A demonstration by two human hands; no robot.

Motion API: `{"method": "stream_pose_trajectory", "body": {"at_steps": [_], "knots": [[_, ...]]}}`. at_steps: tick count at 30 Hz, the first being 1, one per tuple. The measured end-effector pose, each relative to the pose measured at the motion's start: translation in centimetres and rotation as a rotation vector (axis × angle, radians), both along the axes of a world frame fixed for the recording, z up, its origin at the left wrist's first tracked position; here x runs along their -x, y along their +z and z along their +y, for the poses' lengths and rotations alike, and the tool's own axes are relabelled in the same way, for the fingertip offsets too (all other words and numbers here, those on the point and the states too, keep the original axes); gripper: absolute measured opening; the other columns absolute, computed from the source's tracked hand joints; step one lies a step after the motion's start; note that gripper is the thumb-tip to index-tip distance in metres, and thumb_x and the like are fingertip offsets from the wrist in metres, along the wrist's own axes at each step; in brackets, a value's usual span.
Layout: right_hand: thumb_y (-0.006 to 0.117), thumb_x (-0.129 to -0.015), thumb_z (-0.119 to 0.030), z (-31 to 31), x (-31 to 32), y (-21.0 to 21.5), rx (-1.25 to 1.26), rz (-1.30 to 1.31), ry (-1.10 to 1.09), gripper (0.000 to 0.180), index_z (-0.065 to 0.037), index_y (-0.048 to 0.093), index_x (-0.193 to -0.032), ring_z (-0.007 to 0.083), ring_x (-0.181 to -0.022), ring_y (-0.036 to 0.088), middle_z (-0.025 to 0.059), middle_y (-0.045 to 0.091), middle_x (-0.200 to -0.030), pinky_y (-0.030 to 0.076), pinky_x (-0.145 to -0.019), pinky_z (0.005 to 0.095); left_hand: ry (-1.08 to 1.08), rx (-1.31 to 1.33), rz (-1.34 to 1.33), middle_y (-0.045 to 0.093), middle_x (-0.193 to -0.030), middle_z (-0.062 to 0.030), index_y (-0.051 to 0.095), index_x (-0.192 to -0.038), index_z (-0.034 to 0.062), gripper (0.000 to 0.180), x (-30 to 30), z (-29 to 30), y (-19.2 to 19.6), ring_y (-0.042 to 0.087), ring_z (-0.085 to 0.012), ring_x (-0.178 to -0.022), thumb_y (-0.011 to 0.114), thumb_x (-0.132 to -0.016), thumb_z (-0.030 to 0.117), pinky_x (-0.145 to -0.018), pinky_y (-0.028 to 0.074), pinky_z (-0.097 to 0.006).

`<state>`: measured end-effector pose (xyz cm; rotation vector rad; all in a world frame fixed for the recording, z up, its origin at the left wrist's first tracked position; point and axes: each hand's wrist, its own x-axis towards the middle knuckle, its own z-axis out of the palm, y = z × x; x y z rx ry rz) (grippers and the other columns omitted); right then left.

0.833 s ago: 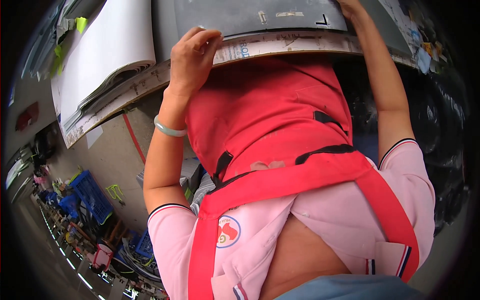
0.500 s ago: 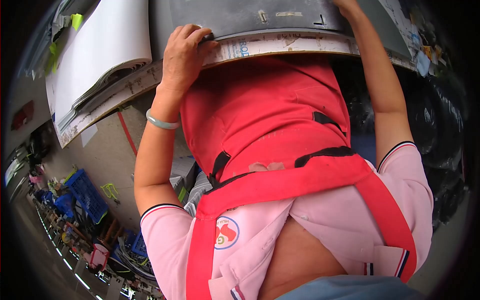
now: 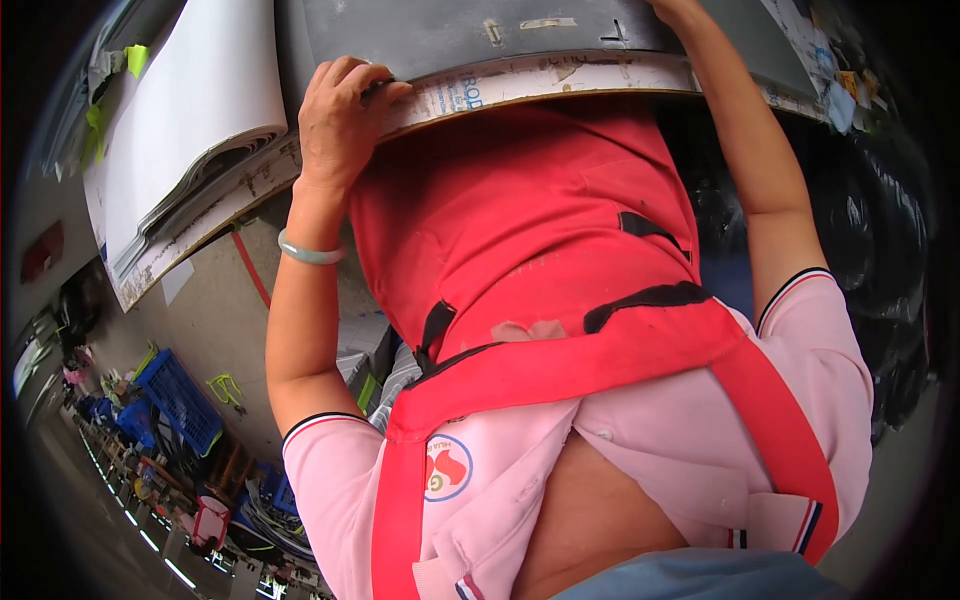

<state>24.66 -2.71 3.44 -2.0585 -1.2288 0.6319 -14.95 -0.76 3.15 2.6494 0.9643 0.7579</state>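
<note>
My left hand (image 3: 343,125) rests at the near edge of the workbench, fingers bent and thumb closed toward them. Between thumb and forefinger a small dark bit shows, too hidden to name. Beside this hand lies a dark grey flat sheet (image 3: 430,35), with a small slot, a pale strip and a black mark on its surface. My right hand (image 3: 676,8) is over the sheet's right part at the upper border of the picture; its fingers are cut off. A pale green bangle (image 3: 311,250) circles my left wrist.
A stack of large white sheets (image 3: 205,90), curled at the front, lies left of my left hand. The bench's worn edge (image 3: 540,85) runs against my red apron (image 3: 520,200). Black plastic bags (image 3: 870,250) stand at right. A blue crate (image 3: 180,400) is on the floor at left.
The bench, the sheet and my left hand sit slightly farther left and higher in the picture. Both hands keep nearly the same places on the bench.
</note>
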Motion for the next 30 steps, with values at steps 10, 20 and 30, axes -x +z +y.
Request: {"method": "stream_pose_trajectory", "body": {"at_steps": [10, 20, 30], "knots": [[0.074, -0.087, -0.034, -0.2, -0.5, -0.4, -0.012, -0.031, -0.028, 0.05, 0.005, 0.071, -0.118, 0.0252, -0.099, 0.069, 0.0189, 0.074, -0.11, 0.054, -0.087, 0.0358, -0.022, 0.002, -0.01, 0.066, -0.085, -0.004, 0.072, -0.087, 0.0076, 0.02, -0.2, 0.3, 0.0, 0.062, -0.0256, -0.083, 0.084, -0.079, 0.022, -0.074, 0.052, -0.038], [0.076, -0.087, -0.032, 0.3, -0.8, -0.9, 0.015, 0.105, -0.028, 0.062, 0.009, 0.062, -0.131, 0.0267, -0.11, 0.068, 0.0224, 0.071, -0.122, 0.053, -0.096, 0.0352, -0.012, 0.124, -0.017, 0.065, -0.085, -0.0051, 0.071, -0.087, 0.0054, 0.018, -0.1, 0.2, 0.6, 0.061, -0.0245, -0.082, 0.083, -0.079, 0.017, -0.074, 0.05, -0.037], [0.074, -0.088, -0.034, 0.2, -0.4, -2.0, -0.056, 0.02, -0.029, 0.06, 0.009, 0.063, -0.129, 0.033, -0.116, 0.068, 0.0267, 0.069, -0.125, 0.054, -0.097, 0.0388, -0.019, 0.116, -0.019, 0.065, -0.085, -0.0058, 0.071, -0.087, 0.0054, 0.019, -0.1, 0.0, 1.0, 0.061, -0.0255, -0.083, 0.083, -0.08, 0.018, -0.075, 0.05, -0.037]]}}
